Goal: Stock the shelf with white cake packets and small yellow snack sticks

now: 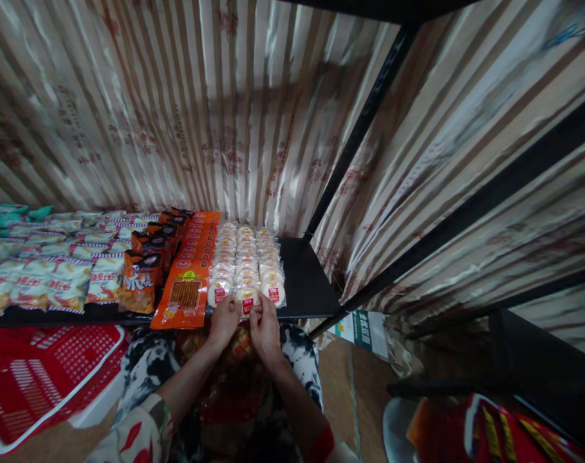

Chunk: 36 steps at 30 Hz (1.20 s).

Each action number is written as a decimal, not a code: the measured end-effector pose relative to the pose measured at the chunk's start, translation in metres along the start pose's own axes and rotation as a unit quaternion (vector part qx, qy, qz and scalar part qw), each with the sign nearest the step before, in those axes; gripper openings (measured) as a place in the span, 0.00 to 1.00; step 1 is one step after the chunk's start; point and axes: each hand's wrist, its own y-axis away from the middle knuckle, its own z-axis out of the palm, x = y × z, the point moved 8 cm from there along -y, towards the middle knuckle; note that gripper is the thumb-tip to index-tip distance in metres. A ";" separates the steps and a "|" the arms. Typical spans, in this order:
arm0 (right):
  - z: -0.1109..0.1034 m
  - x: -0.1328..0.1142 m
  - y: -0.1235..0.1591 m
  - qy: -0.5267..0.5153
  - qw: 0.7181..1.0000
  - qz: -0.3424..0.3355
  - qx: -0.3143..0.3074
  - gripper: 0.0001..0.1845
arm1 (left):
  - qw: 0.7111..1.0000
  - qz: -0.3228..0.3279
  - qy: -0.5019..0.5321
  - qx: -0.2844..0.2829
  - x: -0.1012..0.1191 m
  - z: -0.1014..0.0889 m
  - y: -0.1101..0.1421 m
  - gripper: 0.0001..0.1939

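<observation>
Three rows of clear packets of round white biscuits (246, 260) with red labels stand at the right part of the black shelf. My left hand (226, 317) and my right hand (266, 329) meet at the front of the middle row. Their fingers are closed on either side of the foremost biscuit packet (247, 302). Just left of these rows lies a long orange snack package (188, 270) with a clear window showing brown sticks. Part of the front packet's lower edge is hidden by my fingers.
Black-orange snack bags (140, 283) and white snack bags (70, 283) fill the shelf's left part. A red basket (55, 376) with a white handle sits below left. Behind hangs a striped curtain (253, 128); a black metal post (360, 138) rises at right.
</observation>
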 end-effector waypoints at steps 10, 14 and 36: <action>0.009 0.005 0.007 0.072 0.997 -0.016 -0.014 0.21 | 1.000 0.029 -0.012 0.003 0.012 0.001 0.006 0.15; 0.011 0.006 0.010 0.073 0.997 -0.015 -0.019 0.20 | 0.994 0.086 -0.052 0.044 0.020 -0.005 0.015 0.23; -0.030 0.038 -0.075 0.192 0.980 -0.047 0.021 0.27 | 0.776 0.504 -0.361 0.121 0.043 0.031 0.033 0.31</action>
